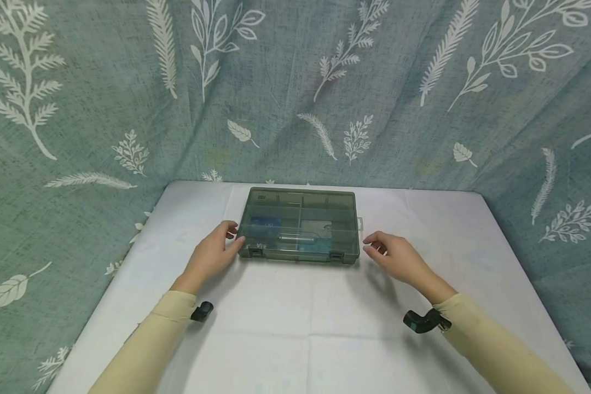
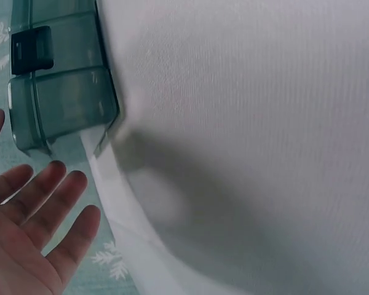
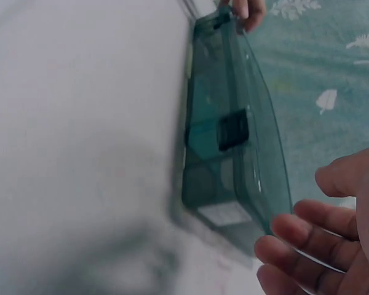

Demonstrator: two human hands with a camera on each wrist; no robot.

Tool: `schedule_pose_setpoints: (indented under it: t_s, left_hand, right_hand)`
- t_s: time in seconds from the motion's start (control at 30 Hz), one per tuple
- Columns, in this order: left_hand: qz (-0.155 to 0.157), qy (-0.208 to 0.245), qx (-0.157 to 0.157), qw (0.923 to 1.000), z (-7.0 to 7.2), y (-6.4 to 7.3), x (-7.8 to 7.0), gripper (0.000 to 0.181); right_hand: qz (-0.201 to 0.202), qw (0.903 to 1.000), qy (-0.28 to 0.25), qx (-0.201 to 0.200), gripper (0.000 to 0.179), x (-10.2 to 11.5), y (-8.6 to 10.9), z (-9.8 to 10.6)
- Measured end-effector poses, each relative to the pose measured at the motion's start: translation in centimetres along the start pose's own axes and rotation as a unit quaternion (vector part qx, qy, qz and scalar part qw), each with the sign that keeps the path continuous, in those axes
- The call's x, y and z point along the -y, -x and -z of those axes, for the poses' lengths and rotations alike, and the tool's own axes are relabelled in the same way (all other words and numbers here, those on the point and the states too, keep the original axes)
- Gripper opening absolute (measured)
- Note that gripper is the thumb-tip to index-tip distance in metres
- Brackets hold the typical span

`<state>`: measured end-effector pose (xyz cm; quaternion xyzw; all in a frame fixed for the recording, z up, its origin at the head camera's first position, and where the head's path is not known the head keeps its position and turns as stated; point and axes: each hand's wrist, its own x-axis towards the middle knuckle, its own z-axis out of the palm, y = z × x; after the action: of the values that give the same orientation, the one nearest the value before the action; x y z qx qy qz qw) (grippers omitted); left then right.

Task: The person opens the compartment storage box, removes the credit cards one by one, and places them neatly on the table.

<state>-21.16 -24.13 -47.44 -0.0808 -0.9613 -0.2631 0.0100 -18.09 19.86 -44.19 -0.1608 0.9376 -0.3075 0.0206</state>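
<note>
A translucent grey-green plastic compartment box (image 1: 276, 198) lies flat with its lid down and two dark latches along the front. Through the lid show a dark blue item (image 1: 266, 222), a pale item (image 1: 317, 225) and a teal item (image 1: 320, 245), whose kinds I cannot tell. My left hand (image 1: 209, 254) is at the box's left end, fingers spread and relaxed; contact is unclear. Beyond the right end, my right hand (image 1: 399, 260) hovers with loosely bent fingers, holding nothing. In the right wrist view, this hand (image 3: 323, 239) appears beside the box's near corner.
A white cloth (image 1: 295, 350) covers the table under the box. Green-blue fabric (image 1: 285, 98) with white leaf prints hangs behind and at both sides. Each wrist wears a small black device, one at the left sleeve (image 1: 169, 312).
</note>
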Motion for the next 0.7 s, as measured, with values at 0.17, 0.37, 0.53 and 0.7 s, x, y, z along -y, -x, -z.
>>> schedule_pose_setpoints:
  t_s: [0.17, 0.37, 0.53, 0.7]
  left_hand:
    - [-0.005, -0.008, 0.010, 0.9999, -0.4, 0.1, -0.3, 0.061]
    - [-0.001, -0.016, 0.012, 0.9998, -0.8, 0.2, -0.4, 0.066]
    - [0.000, -0.016, 0.014, 0.9998, -1.1, 0.1, -0.3, 0.066]
    - [0.003, 0.006, 0.021, 0.9997, -1.5, -0.1, -0.1, 0.066]
  right_hand:
    - [0.015, 0.9991, -0.027, 0.030, 0.025, 0.7, 0.0, -0.5]
    - [0.037, 0.9954, -0.057, 0.068, 0.026, 1.4, 0.0, -1.2]
    - [0.044, 0.9916, -0.072, 0.098, 0.027, 2.0, 0.0, -2.3]
    - [0.051, 0.9876, -0.083, 0.123, 0.029, 2.2, -0.2, -4.1]
